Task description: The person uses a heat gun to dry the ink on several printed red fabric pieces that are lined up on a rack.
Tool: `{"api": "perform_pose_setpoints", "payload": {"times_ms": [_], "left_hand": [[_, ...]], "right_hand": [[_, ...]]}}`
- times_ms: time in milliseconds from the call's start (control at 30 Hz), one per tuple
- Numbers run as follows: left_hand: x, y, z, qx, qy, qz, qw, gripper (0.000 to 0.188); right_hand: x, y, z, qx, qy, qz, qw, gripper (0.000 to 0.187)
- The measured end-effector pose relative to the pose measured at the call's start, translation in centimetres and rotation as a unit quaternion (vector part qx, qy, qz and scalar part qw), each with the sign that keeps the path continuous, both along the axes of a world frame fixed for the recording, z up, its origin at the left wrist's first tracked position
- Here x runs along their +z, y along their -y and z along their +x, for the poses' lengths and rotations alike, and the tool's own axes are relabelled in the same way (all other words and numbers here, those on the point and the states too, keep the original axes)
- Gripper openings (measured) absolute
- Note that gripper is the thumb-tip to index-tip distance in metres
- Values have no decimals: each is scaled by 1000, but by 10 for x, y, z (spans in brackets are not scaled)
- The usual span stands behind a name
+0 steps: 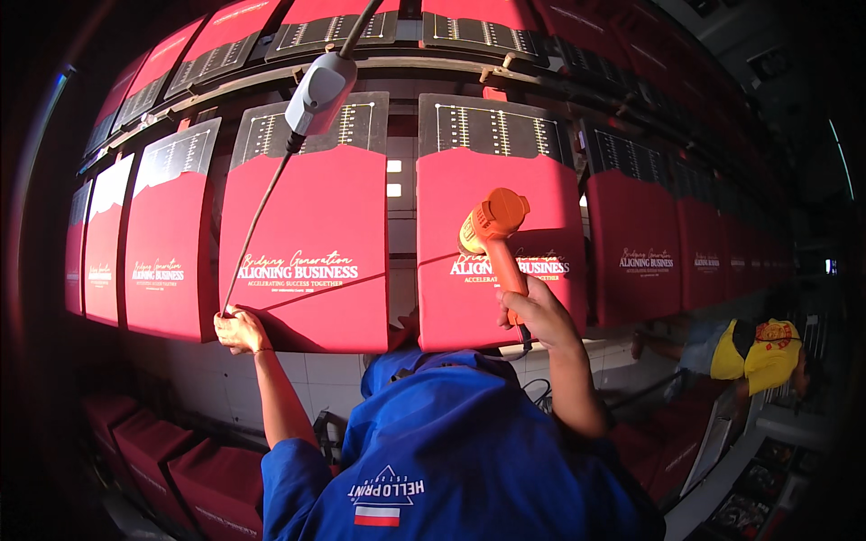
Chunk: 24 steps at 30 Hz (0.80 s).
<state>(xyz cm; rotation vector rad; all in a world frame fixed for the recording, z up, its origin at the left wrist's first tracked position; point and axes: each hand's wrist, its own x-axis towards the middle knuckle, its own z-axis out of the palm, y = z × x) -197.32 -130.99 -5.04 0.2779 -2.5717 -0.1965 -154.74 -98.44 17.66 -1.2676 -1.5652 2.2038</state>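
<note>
1. A worker in a blue shirt (451, 451) stands at a long row of dark printing boards (492, 126), each dressed with a red printed shirt.
2. The right hand (532, 311) has its fingers clamped around the handle of an orange heat gun (492, 230), whose nozzle points at the white lettering on the red shirt (496, 261) on the board right of centre (the gun's dark cord drops from below the fist).
3. The left hand (236, 329) rests at the lower left corner of the neighbouring red shirt (307, 252), fingers curled together on the fabric edge; whether they pinch it cannot be told.
4. A grey hanging unit (320, 90) on a dark cable (257, 216) dangles over that board's top edge, the cable running down towards the left hand.
5. At the far right, well apart, another person in a yellow shirt (767, 352) is at work.
6. Red garments (180, 460) are stacked low at the left, beneath the boards.
</note>
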Motion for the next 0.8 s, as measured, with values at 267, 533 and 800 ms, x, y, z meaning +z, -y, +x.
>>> {"api": "perform_pose_setpoints", "payload": {"times_ms": [267,533,800], "left_hand": [[5,-13,5,0,13,1,1000,40],[-28,26,-20,-13,-50,-3,999,41],[-13,17,-12,-69,-64,-11,996,38]], "right_hand": [[14,24,31,5,19,-39,999,21],[13,35,28,3,27,-25,999,22],[12,33,42,-15,25,-11,1000,24]]}}
